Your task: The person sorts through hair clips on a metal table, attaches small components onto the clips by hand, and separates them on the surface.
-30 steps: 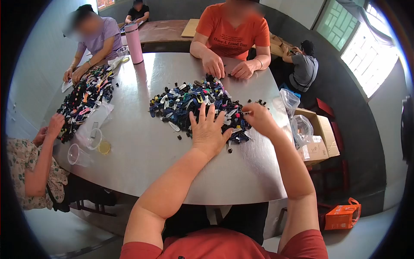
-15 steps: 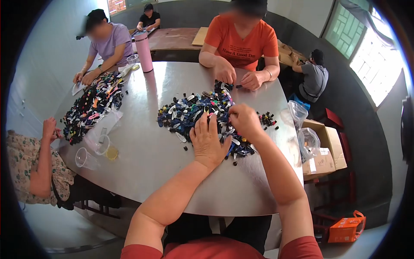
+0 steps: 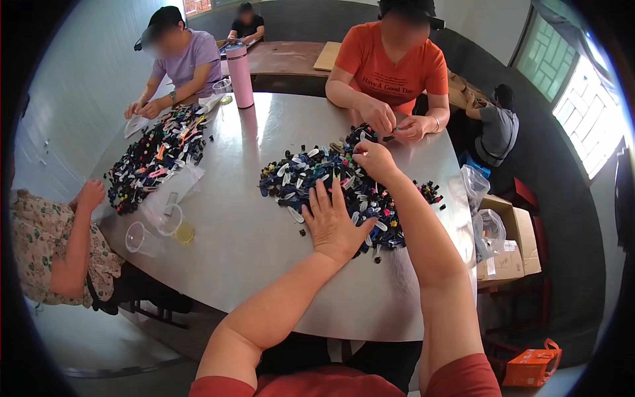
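Note:
A loose pile of small hair clips (image 3: pixel 291 173), mostly dark with white, blue and yellow ones among them, lies on the metal table (image 3: pixel 251 264) in front of me. My left hand (image 3: pixel 334 228) rests palm down on its near side, fingers spread and nothing gripped. Over the far part of the pile is my right hand (image 3: pixel 376 162), its thumb and fingers pinched together. A tiny pale spot shows at those fingertips, too small to name. Several small dark clips (image 3: pixel 430 192) lie right of my right forearm.
A second clip pile (image 3: pixel 155 155) lies at the left, near clear plastic cups (image 3: pixel 140 239) and a pink tumbler (image 3: pixel 240 76). Across from me, a person in orange (image 3: pixel 390 73) handles small pieces. An open cardboard box (image 3: pixel 506 258) stands beyond the table's right edge.
My right hand has moved away from my left hand, toward the pile's far side. My left hand stays spread on the clips. The whole view has shifted slightly.

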Tool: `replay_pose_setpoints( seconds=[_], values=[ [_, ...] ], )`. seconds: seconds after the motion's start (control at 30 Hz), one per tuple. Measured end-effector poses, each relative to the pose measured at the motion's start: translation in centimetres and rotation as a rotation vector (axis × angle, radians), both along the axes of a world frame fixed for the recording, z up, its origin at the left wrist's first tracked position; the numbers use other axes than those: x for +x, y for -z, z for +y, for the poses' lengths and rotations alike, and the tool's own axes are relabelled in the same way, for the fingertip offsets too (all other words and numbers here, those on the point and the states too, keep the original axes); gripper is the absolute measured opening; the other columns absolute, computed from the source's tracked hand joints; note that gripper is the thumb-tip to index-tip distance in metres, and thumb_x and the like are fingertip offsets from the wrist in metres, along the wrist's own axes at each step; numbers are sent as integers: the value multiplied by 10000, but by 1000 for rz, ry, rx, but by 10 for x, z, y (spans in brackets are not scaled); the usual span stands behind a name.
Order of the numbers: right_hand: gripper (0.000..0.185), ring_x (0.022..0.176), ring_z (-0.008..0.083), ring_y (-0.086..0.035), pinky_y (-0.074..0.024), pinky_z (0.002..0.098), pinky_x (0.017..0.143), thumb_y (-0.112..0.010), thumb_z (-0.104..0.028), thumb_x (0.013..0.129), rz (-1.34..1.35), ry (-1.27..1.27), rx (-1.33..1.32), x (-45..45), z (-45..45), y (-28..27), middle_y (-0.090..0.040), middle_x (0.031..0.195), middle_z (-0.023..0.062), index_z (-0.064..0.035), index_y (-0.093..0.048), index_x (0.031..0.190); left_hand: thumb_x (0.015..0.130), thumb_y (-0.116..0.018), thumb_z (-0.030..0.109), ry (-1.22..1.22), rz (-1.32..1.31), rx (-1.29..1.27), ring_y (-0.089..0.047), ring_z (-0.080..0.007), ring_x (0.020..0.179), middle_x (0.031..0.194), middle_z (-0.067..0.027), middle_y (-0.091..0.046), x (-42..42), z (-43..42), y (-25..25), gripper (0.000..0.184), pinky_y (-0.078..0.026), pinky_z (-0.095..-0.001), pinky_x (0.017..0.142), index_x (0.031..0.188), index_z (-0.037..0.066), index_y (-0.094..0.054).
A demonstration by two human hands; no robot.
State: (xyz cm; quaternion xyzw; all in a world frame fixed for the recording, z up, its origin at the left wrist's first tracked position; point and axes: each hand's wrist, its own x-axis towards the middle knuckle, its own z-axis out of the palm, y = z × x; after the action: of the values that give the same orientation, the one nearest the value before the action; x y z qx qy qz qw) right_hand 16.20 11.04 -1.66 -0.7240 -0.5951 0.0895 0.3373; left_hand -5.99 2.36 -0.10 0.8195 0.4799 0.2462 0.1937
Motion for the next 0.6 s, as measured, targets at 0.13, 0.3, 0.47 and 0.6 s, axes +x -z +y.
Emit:
replay_pose_setpoints(
  seconds=[0.13, 0.3, 0.47, 0.6],
  values=[
    [249, 1007, 384, -653, -521, 459, 862, -649, -243, 881, -48, -43, -12, -53, -27, -25, -690, 1025, 197, -57, -682, 1042, 675, -868, 482, -31, -152, 92, -169, -435, 1488, 1602, -241, -188, 2, -4, 8, 1182, -149, -624, 1169, 1567, 97, -196],
    [252, 1015, 404, -634, -519, 472, 865, -607, -251, 916, -141, -223, 49, -102, -70, -42, -669, 1041, 192, -51, -644, 1065, 594, -927, 369, 13, -306, 313, -162, -434, 1497, 1624, -208, -137, 1, -2, 7, 1279, -142, -656, 1154, 1587, 155, -150],
    [283, 1026, 363, -664, -519, 412, 897, -562, -111, 912, 318, -329, -55, -102, -124, -67, -702, 1086, 164, -45, -636, 1177, 687, -863, 402, 13, -310, 332, -200, -397, 1495, 1597, -169, -253, -3, -3, 4, 1093, -159, -681, 1136, 1565, 181, -251],
    [412, 1201, 310, -608, -450, 391, 1031, -586, -84, 910, 171, -63, -42, -78, -176, -52, -652, 1253, 155, -47, -571, 1321, 826, -743, 434, 106, 18, 247, -224, -385, 1485, 1569, -137, -329, -10, 7, 2, 763, -175, -694, 1131, 1483, 191, -441]
  ],
)
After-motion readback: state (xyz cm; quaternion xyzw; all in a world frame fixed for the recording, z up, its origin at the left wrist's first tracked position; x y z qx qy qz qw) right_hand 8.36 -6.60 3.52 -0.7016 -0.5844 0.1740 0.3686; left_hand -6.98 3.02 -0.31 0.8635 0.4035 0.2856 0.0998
